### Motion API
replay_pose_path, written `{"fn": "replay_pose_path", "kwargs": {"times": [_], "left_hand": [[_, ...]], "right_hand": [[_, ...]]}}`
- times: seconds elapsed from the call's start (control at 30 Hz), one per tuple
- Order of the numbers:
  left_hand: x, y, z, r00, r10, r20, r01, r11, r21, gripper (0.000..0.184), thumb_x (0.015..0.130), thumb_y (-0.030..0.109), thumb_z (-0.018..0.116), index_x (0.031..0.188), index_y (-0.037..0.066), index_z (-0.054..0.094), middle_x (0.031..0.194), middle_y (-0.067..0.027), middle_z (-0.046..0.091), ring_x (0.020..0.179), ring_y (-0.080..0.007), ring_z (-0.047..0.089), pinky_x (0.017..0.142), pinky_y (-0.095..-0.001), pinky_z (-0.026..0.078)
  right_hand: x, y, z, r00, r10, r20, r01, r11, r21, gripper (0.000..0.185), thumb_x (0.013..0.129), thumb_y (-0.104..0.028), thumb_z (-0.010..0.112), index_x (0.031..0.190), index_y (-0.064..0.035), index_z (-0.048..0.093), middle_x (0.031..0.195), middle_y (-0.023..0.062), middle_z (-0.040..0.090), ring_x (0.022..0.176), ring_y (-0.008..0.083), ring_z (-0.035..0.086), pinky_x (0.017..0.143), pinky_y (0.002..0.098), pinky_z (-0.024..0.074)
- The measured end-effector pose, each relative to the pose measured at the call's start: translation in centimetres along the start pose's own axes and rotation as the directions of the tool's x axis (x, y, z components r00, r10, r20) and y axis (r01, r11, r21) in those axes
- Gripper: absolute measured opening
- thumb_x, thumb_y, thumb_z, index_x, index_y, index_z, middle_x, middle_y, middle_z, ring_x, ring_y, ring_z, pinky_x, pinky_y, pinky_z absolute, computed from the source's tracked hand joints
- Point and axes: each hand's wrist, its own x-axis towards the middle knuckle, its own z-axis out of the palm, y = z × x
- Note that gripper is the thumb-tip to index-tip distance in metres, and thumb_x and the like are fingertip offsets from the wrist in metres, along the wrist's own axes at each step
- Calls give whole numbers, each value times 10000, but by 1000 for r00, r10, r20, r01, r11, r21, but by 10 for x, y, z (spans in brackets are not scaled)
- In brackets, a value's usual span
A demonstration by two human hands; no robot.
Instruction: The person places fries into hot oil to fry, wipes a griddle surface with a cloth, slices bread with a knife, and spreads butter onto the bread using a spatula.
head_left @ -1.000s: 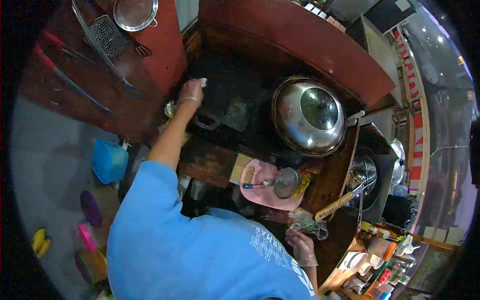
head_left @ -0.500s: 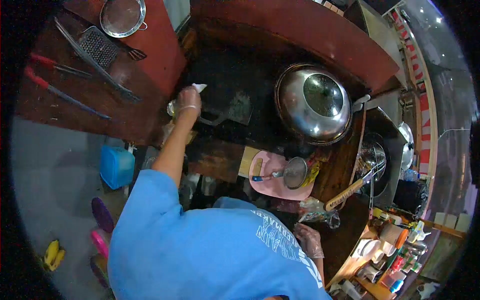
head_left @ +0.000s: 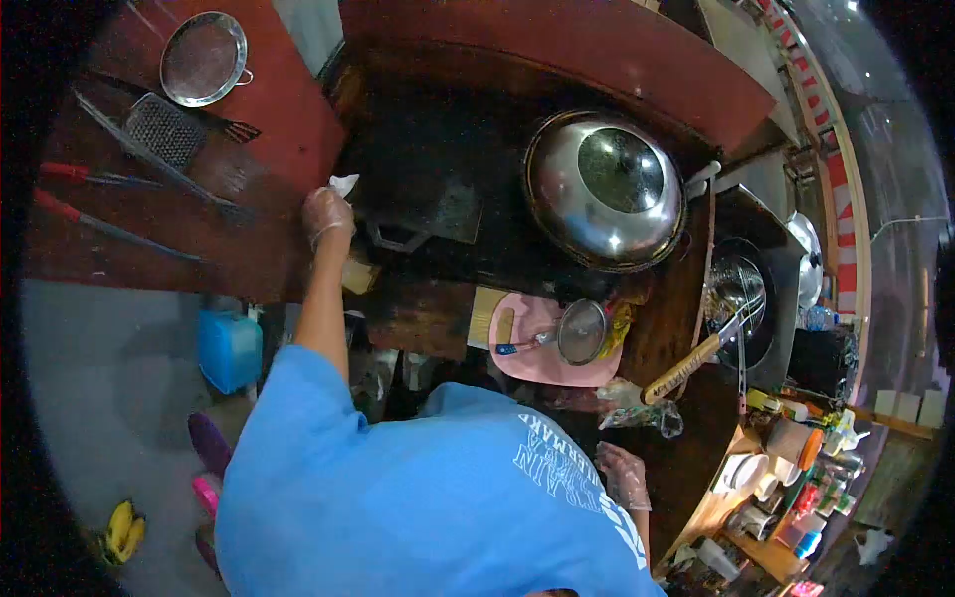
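white cloth point(head_left: 343, 185) sticks out from the far side of the left hand, at the left end of the dark stove top. on the left table point(head_left: 288, 189) i make out red-handled tongs point(head_left: 65, 211), then a metal grater point(head_left: 164, 131) and, farther off, a round strainer point(head_left: 204, 60). next is my left hand point(head_left: 328, 214), in a clear glove, its fingers closed around the cloth. right of it lies a dark flat pan point(head_left: 453, 214). nearer, a pink board point(head_left: 537, 367) carries a small sieve point(head_left: 582, 331); beyond it sits a domed metal lid point(head_left: 572, 224). my gloved right hand point(head_left: 625, 476) is low on the right, fingers bent; i cannot tell whether it holds anything. just beyond it are a plastic bag point(head_left: 637, 420) and a wooden-handled skimmer point(head_left: 686, 370).
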Motion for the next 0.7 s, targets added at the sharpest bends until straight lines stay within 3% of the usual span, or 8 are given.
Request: {"fn": "replay_pose_path", "kwargs": {"times": [0.1,0.17,0.2,0.3,0.33,0.5,0.57,0.7], "left_hand": [[-28,28,1,976,118,183,-142,982,126,159,807,39,642,940,-2,718,1017,-238,691,948,-378,674,815,-454,547],[-59,68,5,978,54,202,-80,989,122,108,715,36,713,819,11,726,856,-205,708,849,-372,691,795,-459,548],[-73,73,22,934,322,155,-332,942,42,58,724,68,703,767,36,725,791,-192,703,803,-370,692,762,-472,546],[-109,130,23,876,474,93,-475,880,-9,85,714,113,692,753,43,720,791,-176,703,777,-345,693,701,-442,534],[-110,139,53,895,345,282,-336,938,-80,115,747,110,652,784,29,724,839,-196,707,801,-353,696,720,-458,537],[-40,126,80,941,315,124,-312,949,-44,166,858,103,579,853,23,725,891,-222,701,874,-357,703,748,-466,557],[2,115,8,994,-28,107,47,984,-173,137,842,126,643,888,22,720,906,-206,707,883,-358,701,764,-459,560],[41,73,32,990,61,124,-71,994,83,203,763,134,764,928,24,718,924,-194,711,881,-362,698,760,-450,563]], "right_hand": [[-14,-19,14,997,-68,36,70,994,-82,455,916,-241,625,1260,57,615,1154,139,675,1012,214,644,885,351,529],[-9,-7,8,1000,21,7,-21,996,-92,474,901,-264,639,1247,60,621,1130,133,686,1001,199,639,884,338,516],[-7,-5,8,1000,17,12,-16,998,-64,477,892,-271,645,1238,58,627,1128,127,688,989,191,638,871,327,511],[-7,-22,23,998,59,-29,-60,997,-49,479,868,-283,653,1216,47,646,1119,108,695,951,167,636,823,296,500],[-5,-20,22,998,46,-31,-47,998,-35,473,878,-245,637,1230,71,624,1098,114,690,927,176,638,825,298,504],[6,14,-6,998,-38,-50,40,998,44,458,887,-204,636,1227,103,608,1067,132,686,898,192,645,837,308,513],[2,24,-14,997,-30,-67,32,999,38,456,885,-216,642,1205,109,621,1055,135,693,893,199,649,828,329,520],[-18,27,-5,990,41,-133,-30,996,84,436,877,-217,658,1179,98,645,1030,140,703,862,205,651,802,340,526]]}}
